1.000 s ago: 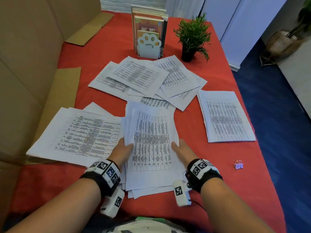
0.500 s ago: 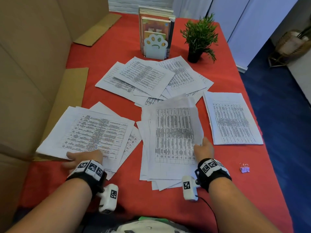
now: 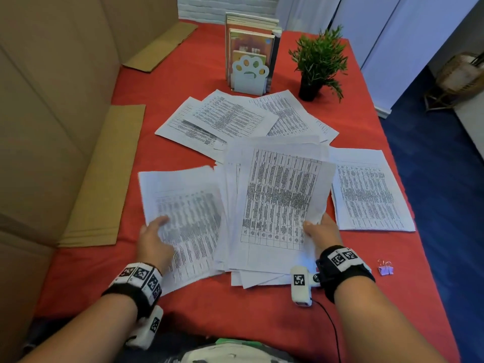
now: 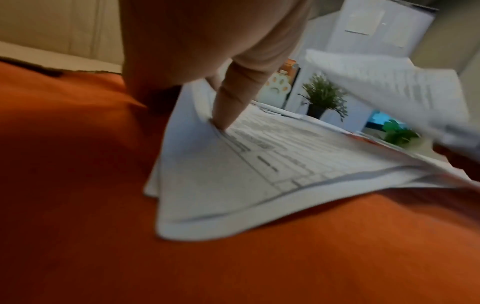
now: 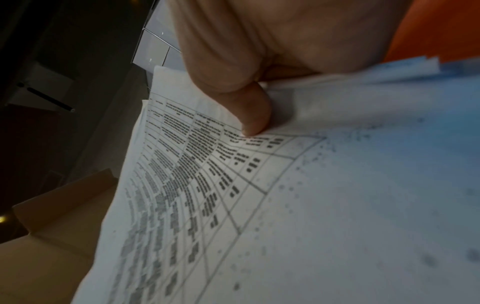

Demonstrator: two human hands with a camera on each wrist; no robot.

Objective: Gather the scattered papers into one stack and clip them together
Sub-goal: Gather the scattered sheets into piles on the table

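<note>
A central stack of printed papers [image 3: 280,205] lies fanned on the red table [image 3: 235,305]. My right hand [image 3: 319,231] grips its right edge, thumb [image 5: 253,115] on top, and that side is raised. My left hand [image 3: 154,239] pinches a left pile of papers [image 3: 183,205] at its near left edge, one digit [image 4: 228,107] pressing on top and the rest hidden beneath. This pile's right edge slips under the central stack. More sheets lie spread at the far papers [image 3: 235,119], and a right pile [image 3: 372,197] lies flat. A small purple binder clip [image 3: 385,268] sits near my right wrist.
A paw-shaped book holder [image 3: 250,72] with books and a potted plant [image 3: 318,61] stand at the back. Cardboard flaps [image 3: 104,179] and a cardboard wall border the left. The table's right edge drops to blue floor [image 3: 445,205].
My left hand has turned the left pile and drawn it right, against the central stack. My right hand has lifted the stack's right side higher.
</note>
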